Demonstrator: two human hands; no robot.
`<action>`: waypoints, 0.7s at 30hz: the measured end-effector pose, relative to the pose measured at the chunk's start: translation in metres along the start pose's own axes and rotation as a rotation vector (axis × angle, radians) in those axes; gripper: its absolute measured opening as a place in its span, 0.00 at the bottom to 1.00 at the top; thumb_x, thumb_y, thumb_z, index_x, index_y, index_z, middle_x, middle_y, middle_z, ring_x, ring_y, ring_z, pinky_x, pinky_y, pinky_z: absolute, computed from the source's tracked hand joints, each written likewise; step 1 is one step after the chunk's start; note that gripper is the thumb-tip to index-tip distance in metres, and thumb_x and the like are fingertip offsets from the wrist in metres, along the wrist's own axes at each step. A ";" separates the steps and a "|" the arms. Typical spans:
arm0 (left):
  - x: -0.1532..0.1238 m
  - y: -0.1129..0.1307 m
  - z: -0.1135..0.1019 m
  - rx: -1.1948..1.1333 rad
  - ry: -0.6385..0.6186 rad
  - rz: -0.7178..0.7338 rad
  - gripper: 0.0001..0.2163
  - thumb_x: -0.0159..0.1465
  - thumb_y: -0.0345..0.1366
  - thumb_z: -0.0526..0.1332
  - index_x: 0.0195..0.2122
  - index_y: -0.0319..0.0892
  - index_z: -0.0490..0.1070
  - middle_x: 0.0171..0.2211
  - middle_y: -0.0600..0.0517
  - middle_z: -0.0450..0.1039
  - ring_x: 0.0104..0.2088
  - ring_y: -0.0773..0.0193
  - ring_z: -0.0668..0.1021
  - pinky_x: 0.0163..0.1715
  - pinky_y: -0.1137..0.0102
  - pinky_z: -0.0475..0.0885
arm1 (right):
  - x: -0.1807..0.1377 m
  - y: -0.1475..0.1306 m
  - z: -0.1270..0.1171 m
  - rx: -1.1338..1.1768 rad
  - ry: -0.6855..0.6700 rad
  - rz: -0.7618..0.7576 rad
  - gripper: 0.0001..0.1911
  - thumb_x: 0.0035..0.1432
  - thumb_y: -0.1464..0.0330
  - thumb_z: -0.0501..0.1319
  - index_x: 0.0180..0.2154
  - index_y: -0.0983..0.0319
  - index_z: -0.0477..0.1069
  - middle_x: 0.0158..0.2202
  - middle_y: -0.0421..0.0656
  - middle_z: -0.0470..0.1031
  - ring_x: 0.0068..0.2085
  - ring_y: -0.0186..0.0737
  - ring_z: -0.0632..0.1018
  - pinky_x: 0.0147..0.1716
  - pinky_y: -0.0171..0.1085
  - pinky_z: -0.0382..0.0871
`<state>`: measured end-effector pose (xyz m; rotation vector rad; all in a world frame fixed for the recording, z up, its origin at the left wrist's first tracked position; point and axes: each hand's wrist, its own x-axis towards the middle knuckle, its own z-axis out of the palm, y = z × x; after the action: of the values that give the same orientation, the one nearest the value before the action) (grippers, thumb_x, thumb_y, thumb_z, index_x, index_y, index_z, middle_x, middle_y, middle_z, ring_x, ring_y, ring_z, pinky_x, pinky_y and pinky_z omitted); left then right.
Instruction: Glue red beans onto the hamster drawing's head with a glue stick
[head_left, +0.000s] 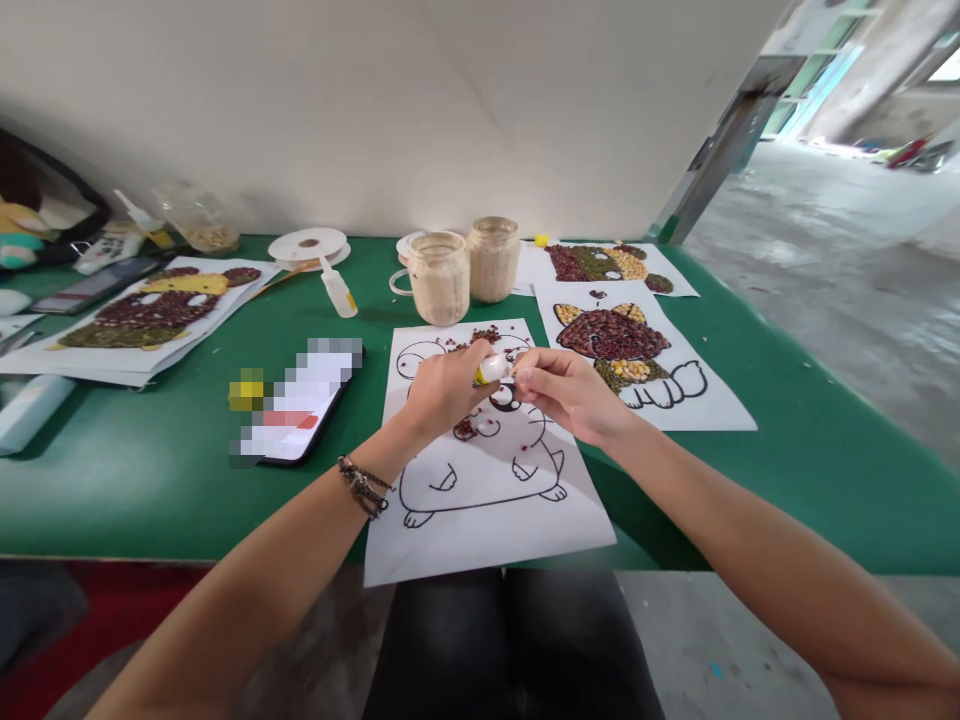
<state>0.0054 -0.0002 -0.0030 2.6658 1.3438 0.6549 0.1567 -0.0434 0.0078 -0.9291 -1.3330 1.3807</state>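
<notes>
My left hand (444,385) is closed around a small glue bottle (491,369) with a yellow band, held just above a white sheet with a black outline drawing of an animal (487,480). My right hand (566,390) pinches the bottle's tip end, fingers pressed together. Dark red beans (484,335) are stuck along the top of the drawing, and a small patch lies near its middle. The sheet rests on the green table (150,480) at its front edge.
Two jars (439,277) of pale grains stand behind the sheet. Finished bean pictures lie at right (611,335), back right (600,263) and left (150,305). A phone (296,405) lies left of the sheet, another glue bottle (337,290) and tape rolls (307,245) behind it.
</notes>
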 end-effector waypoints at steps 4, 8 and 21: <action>0.001 -0.002 0.001 -0.007 0.040 -0.034 0.07 0.52 0.37 0.57 0.32 0.43 0.63 0.20 0.55 0.66 0.20 0.66 0.68 0.19 0.74 0.53 | -0.002 -0.001 -0.013 0.016 0.097 0.000 0.10 0.41 0.62 0.63 0.21 0.61 0.65 0.21 0.35 0.62 0.21 0.25 0.63 0.22 0.31 0.62; 0.001 -0.003 0.002 -0.056 0.069 -0.035 0.07 0.51 0.37 0.57 0.30 0.42 0.64 0.20 0.54 0.66 0.20 0.66 0.66 0.19 0.73 0.53 | -0.016 -0.004 -0.046 -0.136 0.298 -0.067 0.09 0.41 0.63 0.63 0.24 0.60 0.68 0.20 0.35 0.63 0.21 0.26 0.65 0.23 0.32 0.63; 0.001 0.002 0.005 -0.080 0.010 -0.082 0.07 0.50 0.37 0.56 0.30 0.42 0.64 0.18 0.54 0.63 0.19 0.67 0.64 0.19 0.73 0.53 | -0.059 0.005 -0.107 -1.124 0.377 -0.154 0.06 0.48 0.66 0.57 0.23 0.62 0.68 0.24 0.42 0.70 0.23 0.33 0.68 0.25 0.34 0.63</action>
<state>0.0097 -0.0004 -0.0068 2.5340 1.3906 0.6978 0.2736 -0.0734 -0.0150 -1.6476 -1.8099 0.1990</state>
